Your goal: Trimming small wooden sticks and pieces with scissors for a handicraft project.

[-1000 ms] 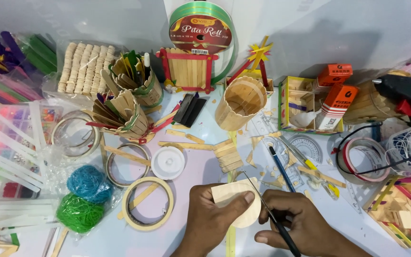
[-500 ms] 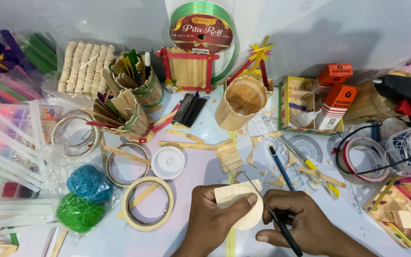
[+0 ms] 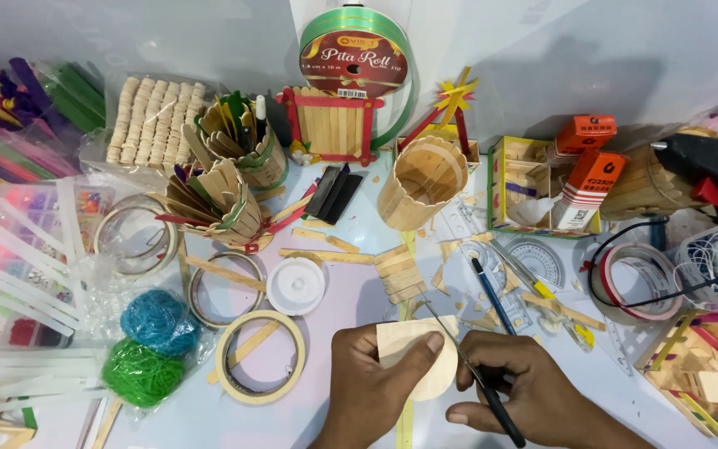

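A cluttered craft counter (image 3: pixel 351 291), strewn with ice-cream sticks, tape rolls and offcuts, surrounds two hands at work on a small wooden piece.

The left hand (image 3: pixel 367 391) pinches a pale wooden piece (image 3: pixel 413 357) with one rounded edge, thumb pressed on its face; just to its right, the right hand (image 3: pixel 533 395) is closed around a thin dark-handled tool (image 3: pixel 475 378) whose tip touches the piece's upper edge. The piece looks partly shaped. Beyond the hands stand a finished-looking stick bucket (image 3: pixel 421 191) and a stack of cut sticks (image 3: pixel 400 273).
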